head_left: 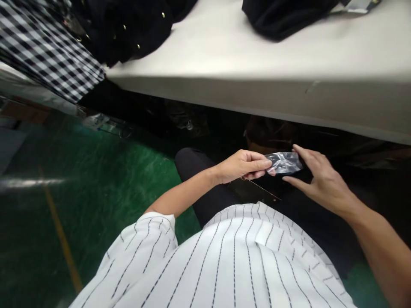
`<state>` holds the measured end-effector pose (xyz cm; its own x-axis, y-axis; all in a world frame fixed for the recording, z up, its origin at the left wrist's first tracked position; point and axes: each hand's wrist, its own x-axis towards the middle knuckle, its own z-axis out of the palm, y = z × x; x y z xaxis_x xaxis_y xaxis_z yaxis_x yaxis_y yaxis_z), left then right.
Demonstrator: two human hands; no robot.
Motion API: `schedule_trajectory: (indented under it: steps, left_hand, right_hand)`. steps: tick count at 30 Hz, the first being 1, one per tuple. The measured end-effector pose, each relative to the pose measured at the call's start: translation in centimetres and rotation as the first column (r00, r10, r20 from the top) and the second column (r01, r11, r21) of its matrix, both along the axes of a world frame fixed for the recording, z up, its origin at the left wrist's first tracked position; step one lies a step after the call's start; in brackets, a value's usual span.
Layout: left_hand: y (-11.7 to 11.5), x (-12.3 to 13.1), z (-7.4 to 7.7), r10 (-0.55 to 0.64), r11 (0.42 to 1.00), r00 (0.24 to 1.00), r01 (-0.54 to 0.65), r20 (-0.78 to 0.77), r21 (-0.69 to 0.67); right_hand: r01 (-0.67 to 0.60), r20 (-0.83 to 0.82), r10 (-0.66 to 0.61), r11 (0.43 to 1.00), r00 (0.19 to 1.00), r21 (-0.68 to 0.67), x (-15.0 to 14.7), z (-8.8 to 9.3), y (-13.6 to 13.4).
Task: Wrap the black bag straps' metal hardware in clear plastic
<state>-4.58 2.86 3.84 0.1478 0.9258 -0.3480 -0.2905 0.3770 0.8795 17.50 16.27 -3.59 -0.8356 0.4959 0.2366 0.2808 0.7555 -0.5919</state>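
Observation:
A small clear plastic packet (pixel 285 163) with something dark in or behind it is held over my lap, below the table's front edge. My left hand (pixel 247 166) pinches its left end between thumb and fingers. At the packet's right end is my right hand (pixel 316 173), its thumb and fingers spread apart around that end. Whether the right fingertips touch the packet is not clear. A thin thread hangs below my left hand.
Ahead lies a white-covered table (pixel 224 51). Dark garments with small gold-coloured dots (pixel 128 30) and checked cloth (pixel 51 47) are at its left; another dark cloth (pixel 285 17) lies at the back. Dim bundles sit under the table, over a green floor (pixel 135 171).

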Motion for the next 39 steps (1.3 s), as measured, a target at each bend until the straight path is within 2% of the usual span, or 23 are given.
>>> schedule_trajectory:
  steps: [3, 5, 8, 12, 16, 19, 21, 31, 35, 39]
  left_hand:
    - [0.5, 0.7, -0.2, 0.038, 0.999, 0.999, -0.038, 0.028, -0.003]
    - [0.5, 1.2, -0.5, 0.064, 0.998, 0.997, -0.063, 0.036, -0.017]
    - [0.0, 1.7, -1.1, 0.104, 0.992, 0.993, -0.100, 0.047, -0.076]
    - [-1.9, 2.1, -1.9, 0.108, 0.985, 0.981, -0.084, 0.162, -0.152]
    - [-3.8, 2.6, -2.5, 0.181, 0.967, 0.952, -0.126, 0.248, -0.222]
    - [-4.3, 2.8, -2.7, 0.256, 0.948, 0.935, -0.193, 0.246, -0.252]
    - [-4.3, 2.9, -2.8, 0.265, 0.947, 0.936, -0.208, 0.230, -0.243]
    - [-4.7, 2.1, -2.5, 0.168, 0.967, 0.959, -0.116, 0.228, -0.227]
    - [-4.4, 1.3, -2.3, 0.045, 0.975, 0.975, 0.005, 0.218, -0.224]
    - [-3.2, 0.9, -1.8, -0.138, 0.964, 0.989, 0.147, 0.059, -0.220]
  right_hand:
    - [0.008, -0.131, -0.026, 0.991, 0.991, -0.134, -0.9, 1.6, -2.8]
    - [0.023, -0.210, -0.068, 0.977, 0.975, -0.210, -1.5, 2.0, -3.9]
    - [0.040, -0.294, -0.128, 0.957, 0.947, -0.288, -1.7, 1.3, -4.1]
    - [0.046, -0.333, -0.171, 0.935, 0.927, -0.351, -1.2, 0.7, -3.8]
    - [0.009, -0.334, -0.147, 0.925, 0.931, -0.380, -0.8, 0.5, -4.1]
    - [-0.012, -0.336, -0.126, 0.924, 0.933, -0.381, -0.8, 0.1, -4.2]
    - [-0.015, -0.338, -0.120, 0.928, 0.934, -0.372, -0.9, -0.1, -4.3]
    - [-0.192, -0.352, 0.092, 0.947, 0.931, -0.258, -0.7, 0.7, -3.9]
    - [-0.229, -0.328, 0.158, 0.954, 0.931, -0.191, -0.8, 0.8, -3.6]
    - [-0.300, -0.328, 0.251, 0.948, 0.910, -0.106, -1.5, 1.2, -2.9]
